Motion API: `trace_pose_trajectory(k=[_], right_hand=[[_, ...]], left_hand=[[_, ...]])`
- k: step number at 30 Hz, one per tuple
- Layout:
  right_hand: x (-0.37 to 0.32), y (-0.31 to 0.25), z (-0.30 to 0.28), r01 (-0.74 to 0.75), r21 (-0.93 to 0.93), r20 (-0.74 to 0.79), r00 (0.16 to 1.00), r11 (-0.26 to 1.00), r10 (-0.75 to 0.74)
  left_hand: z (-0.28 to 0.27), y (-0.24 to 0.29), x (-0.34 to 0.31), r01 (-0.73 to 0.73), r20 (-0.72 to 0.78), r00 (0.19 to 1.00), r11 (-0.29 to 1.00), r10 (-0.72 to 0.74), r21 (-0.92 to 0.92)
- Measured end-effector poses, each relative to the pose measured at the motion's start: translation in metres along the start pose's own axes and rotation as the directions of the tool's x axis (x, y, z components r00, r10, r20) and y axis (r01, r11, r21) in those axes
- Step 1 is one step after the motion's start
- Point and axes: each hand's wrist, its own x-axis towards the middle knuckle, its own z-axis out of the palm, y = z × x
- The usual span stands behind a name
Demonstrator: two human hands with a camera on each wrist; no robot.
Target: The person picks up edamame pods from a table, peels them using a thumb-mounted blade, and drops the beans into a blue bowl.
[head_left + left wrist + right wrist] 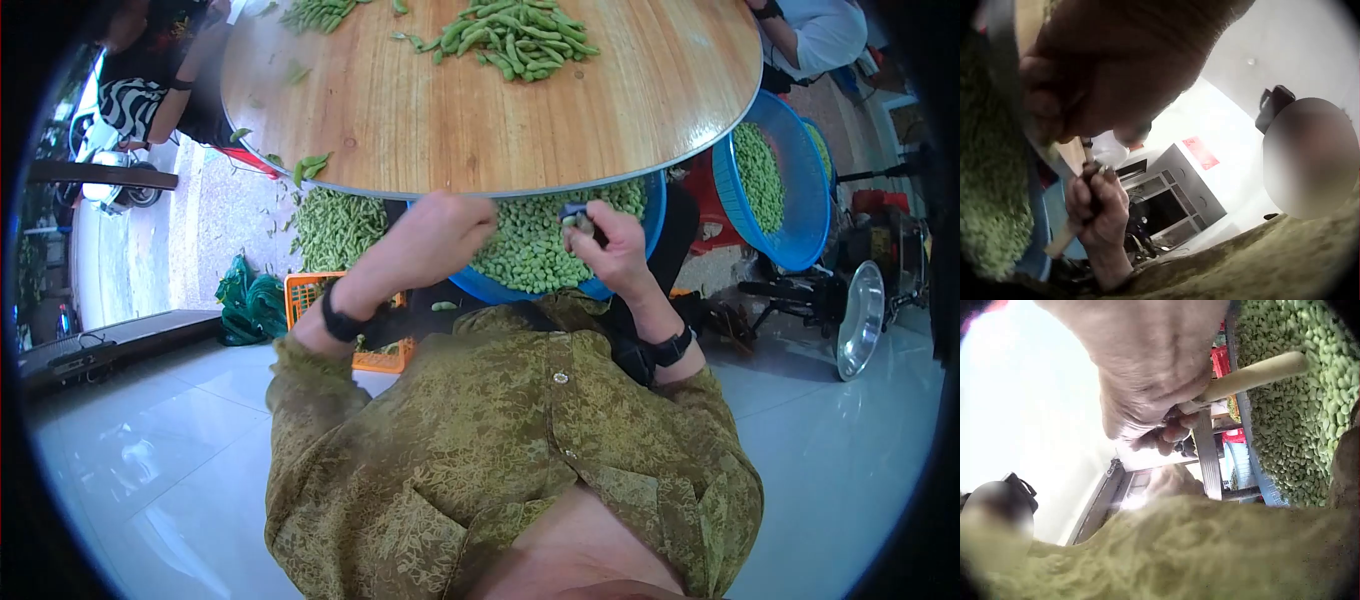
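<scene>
My left hand (435, 245), fingers curled in, hovers at the table's near edge over the left side of a blue basin (655, 215). Its fingertips are blurred in the head view and dark in the left wrist view, and I cannot tell whether they hold anything. Shelled green beans (530, 250) fill the basin. Above its right side, my right hand (618, 250) grips a small tool with a pale wooden handle (1257, 378); the handle sticks out below the fist. A dark, partly metallic end (572, 211) shows at the thumb.
Green bean pods (520, 40) lie heaped on the round wooden table (400, 130). More pods (335, 235) are piled left of the basin, behind an orange crate (300, 300). Another blue basin (800, 220) of beans and a metal bowl (860, 320) stand right. Two people sit across.
</scene>
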Motion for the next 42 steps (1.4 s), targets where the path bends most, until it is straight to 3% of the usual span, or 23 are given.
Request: trace_pose_trajectory(k=[2, 3, 6, 8, 11, 12, 13, 14, 15, 16, 17, 18, 20, 21, 28, 42], right_hand=[[-0.001, 0.007, -0.005, 0.147, -0.372, 0.161, 0.983, 0.916, -0.092], [0.000, 0.013, -0.003, 0.239, -0.421, 0.170, 0.968, 0.875, -0.183], [0.001, 0.009, -0.001, 0.239, -0.432, 0.135, 0.970, 0.869, -0.200], [0.004, 0.005, 0.001, 0.224, -0.405, 0.118, 0.974, 0.886, -0.192], [0.011, 0.001, 0.002, 0.293, -0.392, 0.116, 0.956, 0.872, -0.269], [0.012, 0.000, 0.001, 0.283, -0.394, 0.109, 0.959, 0.874, -0.262], [0.012, -0.001, 0.001, 0.271, -0.393, 0.100, 0.963, 0.879, -0.252], [0.012, -0.004, 0.001, 0.273, -0.390, 0.102, 0.962, 0.879, -0.254], [0.011, -0.007, 0.000, 0.181, -0.346, 0.022, 0.983, 0.921, -0.185], [0.010, -0.008, -0.001, 0.088, -0.293, -0.055, 0.992, 0.952, -0.109], [0.010, 0.002, -0.006, 0.094, -0.320, -0.073, 0.990, 0.943, -0.123], [0.011, 0.000, -0.006, 0.092, -0.314, -0.075, 0.990, 0.945, -0.121], [0.015, -0.005, -0.006, 0.041, -0.129, -0.185, 0.981, 0.991, -0.065], [0.019, 0.000, -0.009, 0.055, -0.096, -0.159, 0.985, 0.994, -0.069], [0.034, 0.003, -0.006, -0.043, 0.098, -0.196, 0.979, 0.994, 0.061], [0.036, 0.009, -0.004, -0.004, 0.073, -0.196, 0.980, 0.997, 0.019]], left_hand=[[-0.030, 0.002, -0.021, 0.154, 0.164, 0.962, 0.927, -0.220, 0.342], [-0.044, -0.001, -0.028, 0.158, 0.157, 0.962, 0.924, -0.223, 0.348], [-0.067, -0.009, -0.030, 0.228, 0.087, 0.952, 0.869, -0.294, 0.439], [-0.077, -0.018, -0.009, 0.243, -0.249, 0.951, 0.943, -0.186, 0.225], [-0.085, -0.030, 0.032, 0.243, -0.361, 0.921, 0.942, -0.149, 0.231], [-0.084, -0.034, 0.044, 0.198, -0.337, 0.912, 0.970, -0.235, -0.140], [-0.082, -0.035, 0.052, 0.137, -0.278, 0.911, 0.860, -0.305, -0.492], [-0.077, -0.034, 0.056, 0.139, -0.280, 0.910, 0.861, -0.306, -0.489], [-0.072, -0.028, 0.058, 0.060, -0.181, 0.922, 0.589, -0.342, -0.806], [-0.068, -0.025, 0.061, -0.007, -0.077, 0.940, 0.206, -0.334, -0.978], [-0.059, -0.034, 0.062, -0.060, -0.075, 0.967, 0.068, -0.245, -0.996], [-0.056, -0.032, 0.063, -0.055, -0.071, 0.966, 0.071, -0.248, -0.996], [-0.047, -0.024, 0.060, -0.080, -0.065, 0.993, -0.149, -0.100, -0.986], [-0.044, -0.022, 0.060, -0.084, -0.071, 0.995, -0.189, -0.074, -0.978], [-0.033, -0.011, 0.053, -0.103, -0.098, 0.995, -0.263, -0.033, -0.959], [-0.027, -0.005, 0.047, -0.138, -0.130, 0.990, -0.417, -0.047, -0.898]])
